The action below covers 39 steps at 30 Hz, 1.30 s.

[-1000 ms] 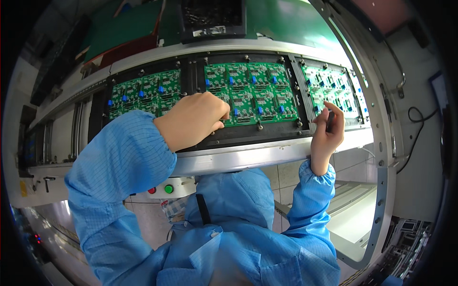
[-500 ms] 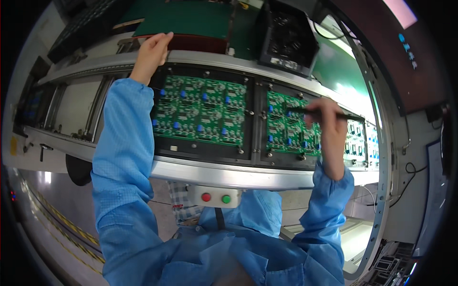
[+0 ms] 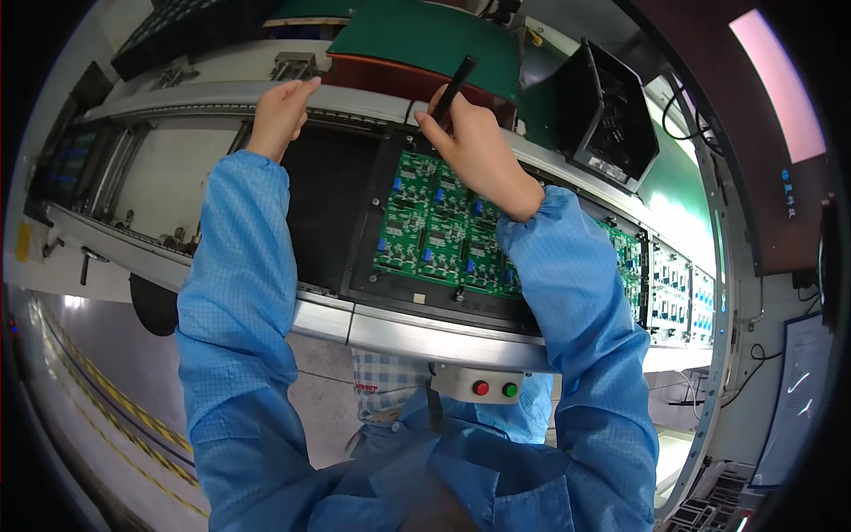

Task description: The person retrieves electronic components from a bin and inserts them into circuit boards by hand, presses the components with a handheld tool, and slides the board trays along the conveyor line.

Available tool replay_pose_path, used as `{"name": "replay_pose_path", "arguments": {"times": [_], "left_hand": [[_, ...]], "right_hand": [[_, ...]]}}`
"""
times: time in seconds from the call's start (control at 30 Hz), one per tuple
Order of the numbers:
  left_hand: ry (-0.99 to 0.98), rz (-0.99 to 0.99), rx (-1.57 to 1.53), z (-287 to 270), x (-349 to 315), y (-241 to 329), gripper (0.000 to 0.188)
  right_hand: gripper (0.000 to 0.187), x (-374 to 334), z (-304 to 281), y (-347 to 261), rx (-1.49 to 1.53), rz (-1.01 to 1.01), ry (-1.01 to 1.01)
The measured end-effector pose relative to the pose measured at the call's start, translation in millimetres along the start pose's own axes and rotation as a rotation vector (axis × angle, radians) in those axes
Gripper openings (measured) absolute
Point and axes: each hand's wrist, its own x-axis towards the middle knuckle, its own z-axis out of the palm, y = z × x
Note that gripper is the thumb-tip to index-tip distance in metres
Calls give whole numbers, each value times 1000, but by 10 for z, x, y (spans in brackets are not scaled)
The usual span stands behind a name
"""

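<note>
My left hand (image 3: pixel 280 117) is closed, thumb and fingers pressed together, over the conveyor's far rail at the left. Whether anything small sits in that pinch cannot be made out. Farther right, my right hand (image 3: pixel 483 151) grips a black pen-like stick (image 3: pixel 457 84), its upper end pointing up and away. This hand hovers over the far edge of a green circuit board panel (image 3: pixel 443 235) with blue components, set in a black carrier tray (image 3: pixel 381 288). My right sleeve covers part of the panel and the carrier to its right.
A silver front rail (image 3: pixel 425 335) runs along the conveyor, with a button box (image 3: pixel 456 385) bearing red and green buttons below it. A black fan-fitted box (image 3: pixel 612 120) stands beyond the far rail. Farther right are more circuit boards (image 3: pixel 678 288) under bright light.
My right hand has moved left, from over the right-hand boards to the panel's far edge, still holding the stick. The view has shifted left, and my left hand is farther left of the panel.
</note>
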Motion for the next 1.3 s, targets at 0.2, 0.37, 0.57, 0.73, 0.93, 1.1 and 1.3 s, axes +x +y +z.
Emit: {"name": "replay_pose_path", "arguments": {"times": [0.2,0.37,0.57,0.73,0.93,1.1,1.3], "left_hand": [[4,17,77,150,0,-31,32],[-15,49,63,102,12,-119,29],[-35,52,44,160,18,-108,30],[-47,51,24,154,26,-120,28],[0,56,36,232,-9,-80,44],[-10,61,43,238,-4,-77,45],[-4,64,45,256,-2,-92,46]], "right_hand": [[24,-2,185,147,-86,-76,4],[19,-80,-99,22,-95,-37,132],[19,-274,-246,210,-178,0,200],[19,-336,-122,323,-162,13,70],[19,-304,-173,241,-118,42,140],[19,-319,-120,325,-142,35,83],[19,-303,-178,67,-66,76,92]]}}
